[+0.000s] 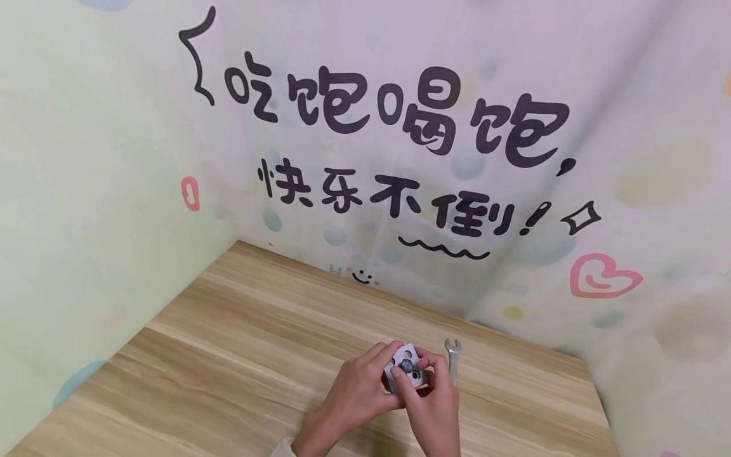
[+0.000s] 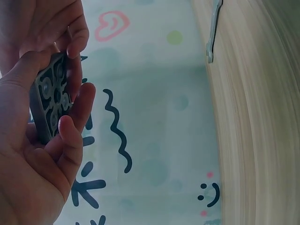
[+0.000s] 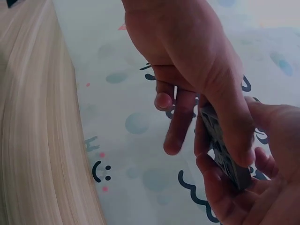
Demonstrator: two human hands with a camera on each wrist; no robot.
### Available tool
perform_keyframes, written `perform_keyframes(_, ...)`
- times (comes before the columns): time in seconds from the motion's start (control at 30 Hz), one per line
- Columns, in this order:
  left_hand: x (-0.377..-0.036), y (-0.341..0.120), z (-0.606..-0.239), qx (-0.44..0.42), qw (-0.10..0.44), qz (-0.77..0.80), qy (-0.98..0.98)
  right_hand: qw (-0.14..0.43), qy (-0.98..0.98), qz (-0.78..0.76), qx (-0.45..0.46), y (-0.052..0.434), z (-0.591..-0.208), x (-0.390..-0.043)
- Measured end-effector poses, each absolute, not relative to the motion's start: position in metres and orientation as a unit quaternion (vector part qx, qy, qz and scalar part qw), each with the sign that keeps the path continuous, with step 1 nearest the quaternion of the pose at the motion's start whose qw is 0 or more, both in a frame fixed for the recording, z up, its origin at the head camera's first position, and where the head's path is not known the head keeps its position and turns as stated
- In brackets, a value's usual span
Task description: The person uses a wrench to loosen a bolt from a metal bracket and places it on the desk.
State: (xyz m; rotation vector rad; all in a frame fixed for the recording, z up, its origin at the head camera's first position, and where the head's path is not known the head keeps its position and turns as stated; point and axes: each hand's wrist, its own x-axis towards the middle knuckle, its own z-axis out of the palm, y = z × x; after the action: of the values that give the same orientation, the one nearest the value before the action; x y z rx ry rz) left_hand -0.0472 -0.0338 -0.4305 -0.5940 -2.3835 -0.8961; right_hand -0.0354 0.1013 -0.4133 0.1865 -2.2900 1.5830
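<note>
Left hand [image 1: 356,387] holds a small square block [image 1: 404,368] above the near right part of the wooden table [image 1: 228,355], its fingers curled round the block's left edge and underside. In the left wrist view the block [image 2: 50,96] lies against the palm of that hand [image 2: 37,159], with thumb and fingertips wrapped over its face, which carries several round recesses. Right hand [image 1: 431,400] meets the block from the right, thumb and forefinger pinching at a dark round part in the middle of its face. In the right wrist view this hand [image 3: 197,61] comes down over the block [image 3: 225,150], seen edge-on, thumb pressed along its side, remaining fingers loosely extended behind. Both hands touch each other around the block; the block is clear of the table surface.

Metal open-ended wrench [image 1: 453,355] lies on the table just beside the hands, on their far right, jaw end pointing away. Printed backdrop [image 1: 400,158] with black characters and a pink heart encloses the table on the left, far and right sides.
</note>
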Motion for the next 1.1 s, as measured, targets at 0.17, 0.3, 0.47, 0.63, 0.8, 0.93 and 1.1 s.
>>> perform_keyframes(0.17, -0.0473, -0.0321, -0.4314, -0.226, 0.275, -0.325, -0.876, 0.209, -0.824, 0.525, 0.049, 0.0984, -0.415, -0.0377)
perform_keyframes(0.3, -0.0475, -0.0317, -0.4316, -0.225, 0.274, -0.325, -0.877, 0.221, -0.824, 0.519, 0.055, 0.0977, -0.4147, -0.0376)
perform_keyframes(0.47, -0.0469, -0.0325, -0.4313, -0.223, 0.266, -0.324, -0.88, 0.215, -0.823, 0.523, 0.055, 0.0977, -0.4137, -0.0366)
perform_keyframes(0.63, -0.0464, -0.0332, -0.4309, -0.219, 0.265, -0.322, -0.882, 0.21, -0.825, 0.522, 0.055, 0.0982, -0.4135, -0.0359)
perform_keyframes(0.8, -0.0463, -0.0333, -0.4309, -0.216, 0.27, -0.318, -0.883, 0.22, -0.821, 0.521, 0.071, 0.099, -0.416, -0.0367)
perform_keyframes(0.93, -0.0467, -0.0337, -0.4309, -0.215, 0.267, -0.321, -0.883, 0.229, -0.818, 0.52, 0.087, 0.0994, -0.4182, -0.0377)
perform_keyframes(1.1, -0.0472, -0.0346, -0.4313, -0.215, 0.262, -0.329, -0.881, 0.238, -0.816, 0.517, 0.104, 0.0996, -0.4186, -0.0387)
